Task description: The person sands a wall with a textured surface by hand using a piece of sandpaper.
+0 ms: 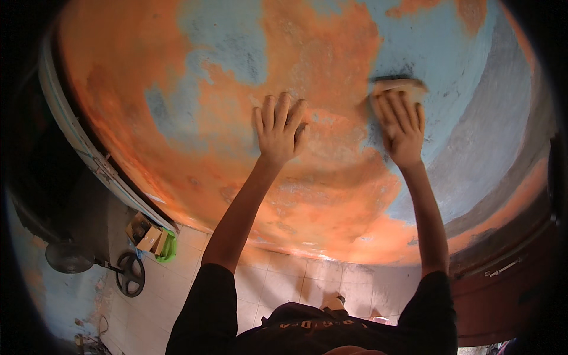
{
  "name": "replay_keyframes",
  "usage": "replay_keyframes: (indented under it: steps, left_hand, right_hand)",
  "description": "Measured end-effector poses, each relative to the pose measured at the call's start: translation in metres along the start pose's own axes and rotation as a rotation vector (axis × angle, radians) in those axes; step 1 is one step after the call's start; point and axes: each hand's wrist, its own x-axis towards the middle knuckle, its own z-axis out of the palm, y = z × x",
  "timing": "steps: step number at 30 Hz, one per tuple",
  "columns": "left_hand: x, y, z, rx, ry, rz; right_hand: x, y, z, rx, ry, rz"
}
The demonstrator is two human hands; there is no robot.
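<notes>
Nearer the right edge of the patchy orange-and-blue wall (319,53): one pale pad (414,86), blurred, beneath the right hand (404,127), fingers close together; clamped or merely pressing, cannot tell. Left hand (277,131): fingers apart, laid on the wall. Step, presumably: rubbing the surface. Next stroke seems to call for flat, even pressure. Hands, two; pads, one; walls, one.
</notes>
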Motion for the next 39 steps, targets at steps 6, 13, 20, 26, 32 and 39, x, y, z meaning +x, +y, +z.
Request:
replay_keyframes:
  steps: [6,13,20,26,32,39]
  left_hand:
    - [-0.004,0.001,0.005,0.008,-0.021,0.01]
    - [-0.007,-0.002,0.007,0.024,-0.054,0.014]
    - [-0.011,0.004,0.012,0.029,-0.063,0.001]
    - [-0.019,0.003,0.02,0.034,-0.052,0.01]
    - [-0.028,0.005,0.016,0.02,-0.089,-0.042]
    - [-0.057,0.076,0.015,-0.091,-0.287,-0.558]
  right_hand:
    - [-0.049,0.005,0.016,0.241,-0.168,-0.272]
    - [-0.077,0.012,0.004,0.311,-0.333,-0.217]
    - [-0.106,-0.01,0.005,0.377,-0.321,-0.049]
    - [-0.111,-0.027,0.005,0.27,-0.255,0.26]
    - [-0.058,0.001,-0.015,0.147,-0.331,0.139]
    - [-0.024,0.017,-0.005,0.324,-0.233,-0.203]
